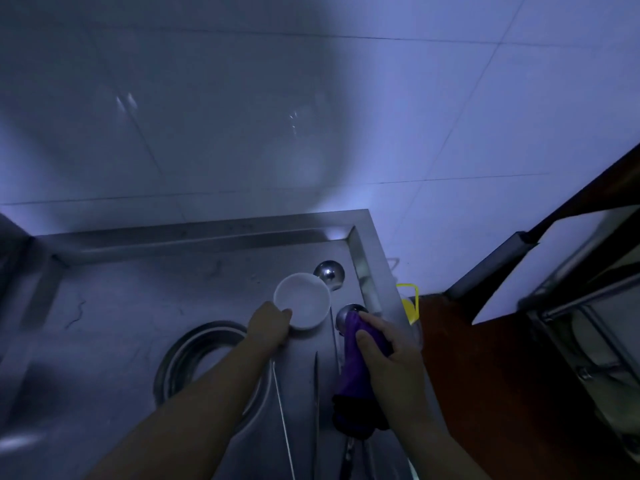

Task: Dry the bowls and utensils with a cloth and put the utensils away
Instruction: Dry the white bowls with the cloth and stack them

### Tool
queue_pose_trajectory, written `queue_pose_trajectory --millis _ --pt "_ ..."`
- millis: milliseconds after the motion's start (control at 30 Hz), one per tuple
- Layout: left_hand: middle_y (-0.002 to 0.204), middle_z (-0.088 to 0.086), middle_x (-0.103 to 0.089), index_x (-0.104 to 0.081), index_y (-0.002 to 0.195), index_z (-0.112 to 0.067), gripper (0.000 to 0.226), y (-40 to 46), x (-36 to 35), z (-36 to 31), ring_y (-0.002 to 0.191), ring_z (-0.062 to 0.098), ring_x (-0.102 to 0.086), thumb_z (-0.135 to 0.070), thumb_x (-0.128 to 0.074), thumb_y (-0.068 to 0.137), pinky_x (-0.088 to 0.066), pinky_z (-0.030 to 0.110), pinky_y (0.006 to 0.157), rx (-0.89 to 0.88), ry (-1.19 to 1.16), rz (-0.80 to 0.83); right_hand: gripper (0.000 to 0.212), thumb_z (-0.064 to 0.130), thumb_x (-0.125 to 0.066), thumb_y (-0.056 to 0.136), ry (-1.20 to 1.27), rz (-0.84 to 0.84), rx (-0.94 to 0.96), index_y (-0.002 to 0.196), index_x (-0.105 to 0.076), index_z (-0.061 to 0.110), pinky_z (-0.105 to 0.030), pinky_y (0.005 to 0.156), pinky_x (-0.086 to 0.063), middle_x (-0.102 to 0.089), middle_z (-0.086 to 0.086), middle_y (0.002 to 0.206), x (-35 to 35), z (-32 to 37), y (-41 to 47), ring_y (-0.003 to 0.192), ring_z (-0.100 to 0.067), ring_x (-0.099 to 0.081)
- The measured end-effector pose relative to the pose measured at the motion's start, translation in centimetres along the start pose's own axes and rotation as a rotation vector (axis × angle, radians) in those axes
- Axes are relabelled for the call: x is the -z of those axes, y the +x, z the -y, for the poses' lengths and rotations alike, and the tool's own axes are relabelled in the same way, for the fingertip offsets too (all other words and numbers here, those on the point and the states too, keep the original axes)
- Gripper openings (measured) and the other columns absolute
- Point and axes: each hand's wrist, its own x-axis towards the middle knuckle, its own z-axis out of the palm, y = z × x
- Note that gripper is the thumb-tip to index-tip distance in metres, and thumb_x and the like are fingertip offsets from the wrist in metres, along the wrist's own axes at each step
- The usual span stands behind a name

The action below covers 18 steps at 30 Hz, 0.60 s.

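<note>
Lighting is dim; fine detail is limited. On the steel table, at the left, a round steel bowl sits partly under the person's left forearm. The left hand grips the near rim of a small white round bowl, fingers curled on its edge, the bowl resting on the table or just above it; which cannot be told. Beyond it lies a steel ladle, bowl upward. Thin steel utensils, possibly chopsticks, lie near the forearm. To the right, the right hand holds a purple cloth, thumb and fingers pressing it over the head of a steel spoon. In my judgement the spoon is being dried. Next: finish wiping it, then move it to storage, possibly the wire rack at far right.
</note>
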Motion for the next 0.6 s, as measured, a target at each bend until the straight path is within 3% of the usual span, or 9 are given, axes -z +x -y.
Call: queue_pose_trajectory --millis 133,233,267,367,467,533,600 --pt "0.122 0.024 -0.054 -0.052 0.117 0.007 0.040 -0.6 0.8 -0.2 0.108 0.033 -0.055 -0.022 -0.058 0.090 -0.046 0.033 0.089 0.021 -0.103 -0.007 0.031 0.009 -0.068 0.086 -0.006 0.033 -0.012 0.105 -0.068 0.034 -0.036 0.090 -0.052 -0.064 0.010 0.105 0.4 -0.6 0.4 0.094 -0.005 -0.061" --pt "0.104 0.023 -0.061 -0.054 0.091 0.002 0.013 -1.7 2.2 -0.5 0.091 0.033 -0.057 -0.010 -0.053 0.086 -0.045 0.032 0.070 0.015 -0.164 -0.112 0.033 0.006 -0.068 0.084 -0.038 0.035 0.033 0.101 -0.067 0.035 -0.015 0.086 -0.047 -0.065 0.006 0.107 0.3 -0.2 0.5 0.094 0.005 -0.059" --pt "0.093 0.020 -0.062 -0.052 0.083 -0.001 0.007 -2.2 2.8 -0.3 0.085 0.032 -0.058 -0.009 -0.053 0.084 -0.048 0.035 0.068 -0.012 -0.211 -0.145 0.032 0.006 -0.068 0.084 -0.053 0.040 0.047 0.102 -0.067 0.033 -0.014 0.087 -0.045 -0.066 0.004 0.108 0.1 0.1 0.5 0.095 0.004 -0.059" --pt "0.074 0.011 -0.061 -0.051 0.081 -0.007 0.002 -5.2 5.6 0.3 0.065 0.031 -0.066 -0.006 -0.052 0.082 -0.058 0.046 0.063 -0.053 -0.377 -0.155 0.028 0.010 -0.066 0.087 -0.052 0.070 0.027 0.110 -0.067 0.025 -0.032 0.096 -0.046 -0.064 0.004 0.109 -0.9 1.3 0.0 0.103 -0.012 -0.059" --pt "0.079 0.007 -0.062 -0.053 0.085 -0.014 0.009 -8.4 8.6 2.1 0.061 0.019 -0.064 -0.005 -0.054 0.084 -0.056 0.028 0.051 -0.133 -0.432 -0.180 0.027 0.017 -0.065 0.088 -0.033 0.081 0.023 0.113 -0.064 0.028 -0.025 0.094 -0.047 -0.061 0.011 0.106 -2.7 2.9 -0.8 0.099 -0.009 -0.059" --pt "0.083 0.002 -0.063 -0.054 0.091 -0.016 0.012 -10.7 10.3 3.9 0.068 0.017 -0.066 -0.005 -0.054 0.087 -0.057 0.025 0.052 -0.195 -0.467 -0.178 0.029 0.023 -0.065 0.088 -0.027 0.104 0.016 0.114 -0.061 0.036 -0.011 0.086 -0.045 -0.058 0.017 0.103 -4.1 3.9 -1.8 0.093 0.001 -0.057" --pt "0.084 -0.007 -0.062 -0.054 0.092 -0.022 0.019 -13.2 12.2 5.7 0.071 0.008 -0.064 -0.004 -0.056 0.086 -0.053 0.016 0.050 -0.264 -0.469 -0.200 0.031 0.023 -0.065 0.088 -0.021 0.147 0.017 0.117 -0.062 0.035 -0.011 0.082 -0.045 -0.059 0.014 0.105 -5.8 4.7 -3.2 0.093 0.001 -0.057"
